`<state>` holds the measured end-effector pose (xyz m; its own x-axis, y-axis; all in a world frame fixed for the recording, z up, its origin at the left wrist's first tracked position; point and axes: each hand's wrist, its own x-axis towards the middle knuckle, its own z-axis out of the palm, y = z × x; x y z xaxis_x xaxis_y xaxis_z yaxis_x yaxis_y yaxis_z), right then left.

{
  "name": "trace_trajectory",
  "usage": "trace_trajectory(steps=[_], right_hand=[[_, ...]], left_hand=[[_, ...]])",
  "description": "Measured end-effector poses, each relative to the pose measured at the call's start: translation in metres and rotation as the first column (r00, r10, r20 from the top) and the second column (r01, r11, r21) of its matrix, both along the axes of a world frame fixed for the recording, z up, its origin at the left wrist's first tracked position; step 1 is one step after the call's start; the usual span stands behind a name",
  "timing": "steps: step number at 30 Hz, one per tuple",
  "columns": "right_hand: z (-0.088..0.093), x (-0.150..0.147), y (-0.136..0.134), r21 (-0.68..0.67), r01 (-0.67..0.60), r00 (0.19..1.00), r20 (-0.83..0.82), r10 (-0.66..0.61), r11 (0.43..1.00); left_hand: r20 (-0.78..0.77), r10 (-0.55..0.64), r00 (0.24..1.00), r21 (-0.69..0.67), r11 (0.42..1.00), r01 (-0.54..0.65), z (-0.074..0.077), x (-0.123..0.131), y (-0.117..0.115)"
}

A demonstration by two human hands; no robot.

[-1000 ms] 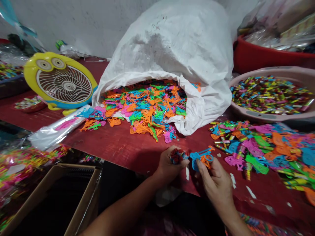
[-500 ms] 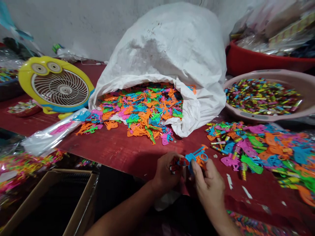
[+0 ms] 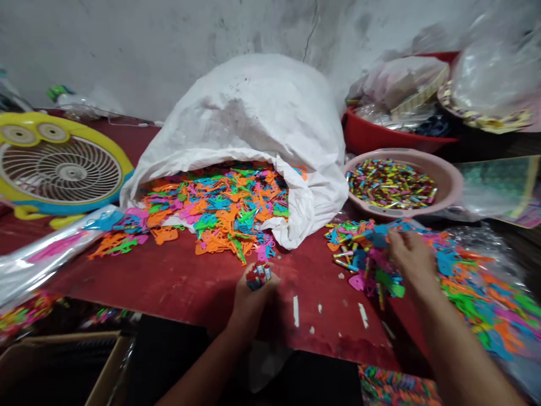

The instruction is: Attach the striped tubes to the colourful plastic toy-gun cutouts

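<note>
Where left hand [image 3: 248, 299] clasps tubes [image 3: 260, 273], long axes point upward (roughly); right hand [image 3: 413, 258], grip unclear.

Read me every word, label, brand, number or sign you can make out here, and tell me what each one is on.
No text can be read.
Sack: dark specks, too blurred to tell whether they are print.
Tubes in the left hand: any print is too small to read.
Pieces in the basin: too small to read.
Fan: no lettering that I can make out.
</note>
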<state>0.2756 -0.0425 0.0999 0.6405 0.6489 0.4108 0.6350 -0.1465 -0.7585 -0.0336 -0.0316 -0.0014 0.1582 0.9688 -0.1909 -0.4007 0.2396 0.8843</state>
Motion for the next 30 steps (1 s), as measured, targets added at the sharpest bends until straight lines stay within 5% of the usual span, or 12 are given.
trace_trajectory(steps=[3,6,8,10,12,15,22,30], right_hand=[[0.015,0.006,0.000,-0.044,0.205,0.928,0.326,-0.180,0.978],[-0.007,-0.033,0.005,-0.055,0.025,0.859,0.512,0.007,0.998],[-0.034,-0.075,0.012,-0.146,-0.306,0.847,0.410,0.339,0.941],[-0.060,-0.119,0.023,-0.302,-0.466,0.790,0.282,0.545,0.832],[-0.077,-0.156,0.035,-0.396,-0.460,0.798,0.208,0.565,0.795],[-0.086,-0.188,0.048,-0.360,-0.449,0.847,0.118,0.518,0.818],[-0.095,-0.183,0.056,-0.260,-0.558,0.830,-0.174,0.530,0.788],[-0.092,-0.152,-0.009,-0.177,-0.671,0.660,-0.585,0.472,0.720]], left_hand=[[0.059,0.045,0.997,-0.033,0.999,-0.043,0.003,-0.004,-0.003],[0.057,0.123,0.991,-0.055,0.991,-0.120,0.004,-0.005,-0.006],[0.045,0.157,0.987,-0.058,0.986,-0.155,0.005,-0.004,-0.006],[0.039,0.175,0.984,-0.063,0.983,-0.172,0.004,-0.005,-0.006],[0.040,0.189,0.981,-0.071,0.980,-0.186,0.002,-0.005,-0.006],[0.043,0.206,0.978,-0.069,0.977,-0.203,-0.001,-0.006,-0.005],[0.081,0.236,0.968,-0.055,0.971,-0.232,0.000,-0.005,-0.004],[-0.089,0.228,0.970,-0.024,0.973,-0.231,0.002,0.004,0.005]])
